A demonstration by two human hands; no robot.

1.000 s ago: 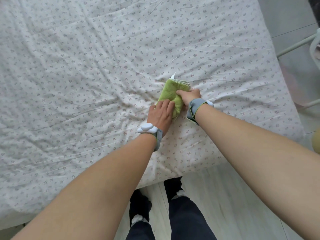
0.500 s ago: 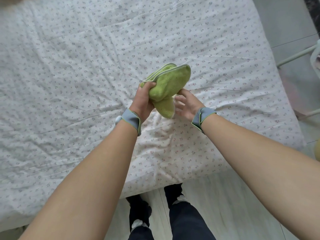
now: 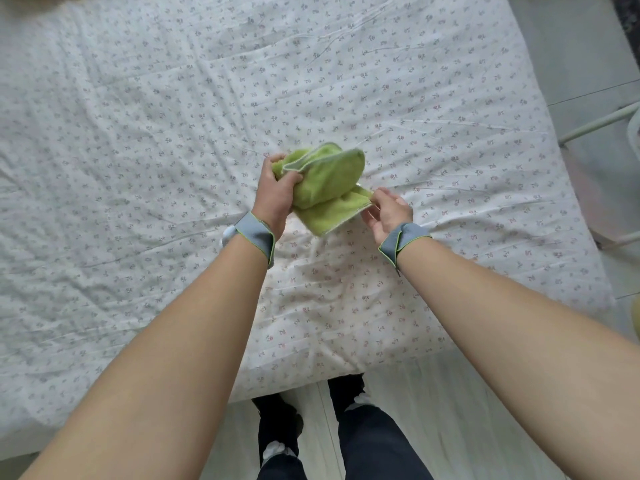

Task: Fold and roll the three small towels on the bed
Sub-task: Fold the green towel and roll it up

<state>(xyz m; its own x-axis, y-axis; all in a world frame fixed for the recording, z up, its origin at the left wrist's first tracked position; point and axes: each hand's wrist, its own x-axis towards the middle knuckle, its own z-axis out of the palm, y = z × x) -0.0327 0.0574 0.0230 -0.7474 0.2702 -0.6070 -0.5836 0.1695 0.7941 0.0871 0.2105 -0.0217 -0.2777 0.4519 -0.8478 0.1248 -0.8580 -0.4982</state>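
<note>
A wrinkled white bed sheet with tiny flower print (image 3: 173,168) fills the view; pale plank floor (image 3: 398,410) lies at 6 o'clock. At centre, above the sheet, the left hand (image 3: 275,195) grips a rolled green terry towel (image 3: 325,181), and the right hand (image 3: 389,213) pinches its loose flap.

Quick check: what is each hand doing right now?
Left hand: grips the rolled part of the green towel.
Right hand: pinches the towel's loose flap edge.
</note>
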